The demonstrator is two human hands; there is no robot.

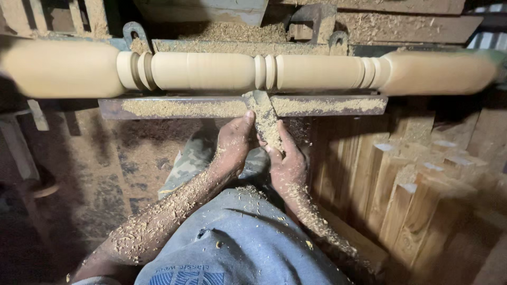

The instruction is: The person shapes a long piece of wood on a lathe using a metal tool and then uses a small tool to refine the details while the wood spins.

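Both hands, left hand (232,145) and right hand (285,161), closed around chisel (264,119) between them, tip against turned wooden spindle (222,71).

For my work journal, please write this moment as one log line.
left hand: grips chisel | right hand: grips chisel | chisel: lies on tool rest, tip at turned wooden spindle | sawdust: on forearms, rest

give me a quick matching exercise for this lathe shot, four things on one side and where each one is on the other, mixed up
Things:
1. spindle
2. tool rest
3. chisel
4. wood blocks

Places:
A. stacked at lower right
B. held in both hands, the left hand and right hand
C. flat bar under the turned wood, covered in sawdust
D. across the top, on the lathe

Pairs: 1-D, 2-C, 3-B, 4-A
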